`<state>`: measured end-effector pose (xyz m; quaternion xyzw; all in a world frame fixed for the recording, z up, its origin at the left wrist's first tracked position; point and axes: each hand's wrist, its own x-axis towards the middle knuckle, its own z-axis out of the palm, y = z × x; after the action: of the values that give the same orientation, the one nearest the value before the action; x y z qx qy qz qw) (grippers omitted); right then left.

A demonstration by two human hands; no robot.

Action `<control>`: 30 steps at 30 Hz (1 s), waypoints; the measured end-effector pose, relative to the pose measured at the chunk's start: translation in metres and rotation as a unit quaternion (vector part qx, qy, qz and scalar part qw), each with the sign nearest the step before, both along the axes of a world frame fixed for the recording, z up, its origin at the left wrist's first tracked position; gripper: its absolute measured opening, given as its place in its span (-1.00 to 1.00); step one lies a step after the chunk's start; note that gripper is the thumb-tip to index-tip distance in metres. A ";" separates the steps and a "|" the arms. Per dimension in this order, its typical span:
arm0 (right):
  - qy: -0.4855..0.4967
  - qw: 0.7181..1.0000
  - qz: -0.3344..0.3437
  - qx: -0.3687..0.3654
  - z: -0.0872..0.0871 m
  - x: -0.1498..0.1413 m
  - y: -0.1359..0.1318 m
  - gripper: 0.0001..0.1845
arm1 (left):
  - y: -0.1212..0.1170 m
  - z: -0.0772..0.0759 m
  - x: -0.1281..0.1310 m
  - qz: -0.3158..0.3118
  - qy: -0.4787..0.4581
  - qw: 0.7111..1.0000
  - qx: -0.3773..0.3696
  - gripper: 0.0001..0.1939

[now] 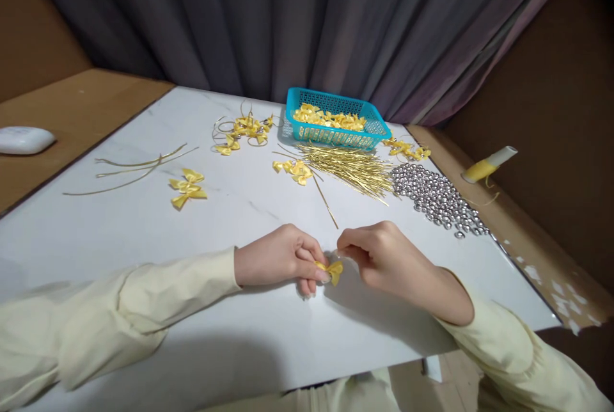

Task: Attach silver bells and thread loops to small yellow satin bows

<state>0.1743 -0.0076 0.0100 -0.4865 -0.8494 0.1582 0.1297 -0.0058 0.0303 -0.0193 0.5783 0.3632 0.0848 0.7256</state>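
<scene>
Over front part of table, L hand pinched on yellow bow; R hand curled into pinch just beside bow, can't tell w/ what, if anything.

Pale yellow left sleeve, plain cuff, matching right sleeve, gathered folds; bare left hand, bare right hand

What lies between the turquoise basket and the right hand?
In the head view, a bundle of gold strands lies just in front of the turquoise basket; nearer the right hand are one loose strand and white tabletop.
</scene>
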 end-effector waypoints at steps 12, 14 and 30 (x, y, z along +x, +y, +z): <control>0.005 1.000 -0.001 -0.003 -0.001 0.000 -0.001 -0.74 | 0.000 0.001 -0.001 0.000 0.003 1.000 0.003 -0.93; 0.005 1.000 -0.002 -0.004 -0.002 0.000 -0.001 -0.74 | 0.001 0.001 -0.001 -0.001 0.004 1.000 0.004 -0.93; 0.012 1.000 -0.006 -0.016 -0.001 0.000 0.001 -0.76 | 0.000 0.000 -0.001 -0.003 0.006 1.000 0.007 -0.93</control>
<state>0.1747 -0.0069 0.0087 -0.4914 -0.8423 0.1772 0.1331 -0.0064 0.0300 -0.0190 0.5851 0.3653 0.0819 0.7194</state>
